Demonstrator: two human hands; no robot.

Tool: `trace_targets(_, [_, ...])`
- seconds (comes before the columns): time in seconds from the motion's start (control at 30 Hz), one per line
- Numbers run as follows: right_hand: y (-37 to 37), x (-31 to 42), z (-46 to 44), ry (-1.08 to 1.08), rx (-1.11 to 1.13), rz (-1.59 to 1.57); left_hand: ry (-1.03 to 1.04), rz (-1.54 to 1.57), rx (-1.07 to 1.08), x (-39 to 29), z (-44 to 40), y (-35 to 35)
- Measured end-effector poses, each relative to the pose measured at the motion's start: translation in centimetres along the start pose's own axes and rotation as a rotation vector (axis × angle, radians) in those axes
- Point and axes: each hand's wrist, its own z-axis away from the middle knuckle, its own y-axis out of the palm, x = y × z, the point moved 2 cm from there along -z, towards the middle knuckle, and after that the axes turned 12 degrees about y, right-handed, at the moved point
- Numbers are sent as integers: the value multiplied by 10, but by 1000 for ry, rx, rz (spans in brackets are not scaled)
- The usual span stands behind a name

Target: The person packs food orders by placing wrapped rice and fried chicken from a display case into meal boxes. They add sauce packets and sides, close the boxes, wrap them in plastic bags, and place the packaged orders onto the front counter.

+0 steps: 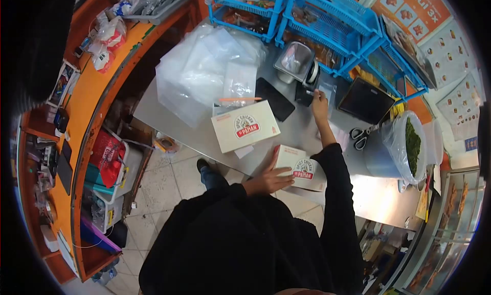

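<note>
My left hand [269, 180] grips the near left side of a closed cardboard food box [290, 156] with a printed chicken logo, its fingers lying over the lid. My right hand [320, 107] reaches forward, its fingers pinched at the front end of a black tape dispenser [305, 94] with a pale roll. Whatever is between those fingertips is too small to make out. A second, larger food box [245, 126] with the same logo lies shut to the left. Behind it an orange pen [240, 98] rests by a stack of clear plastic bags [204, 60].
A black tablet [276, 99] lies beside the dispenser, with a metal container [295, 59] behind. To the right are black-handled scissors [359, 136], a dark screen [365, 101] and a lined bucket of green leaves [413, 144]. Blue racks [327, 29] line the back; an orange counter [102, 90] stands left.
</note>
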Motion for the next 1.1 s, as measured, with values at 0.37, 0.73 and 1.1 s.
trace_targets(0.37, [-7,-1,21,-147,-114,-39,-10,8,-1,1,4,9])
trace_targets(0.73, [-3,-11,27,296,401,-374,1,37,83,16,-10,16])
trace_targets(1.1, [12,-45,16,58,344,322,3,-40,12,19,-15,30])
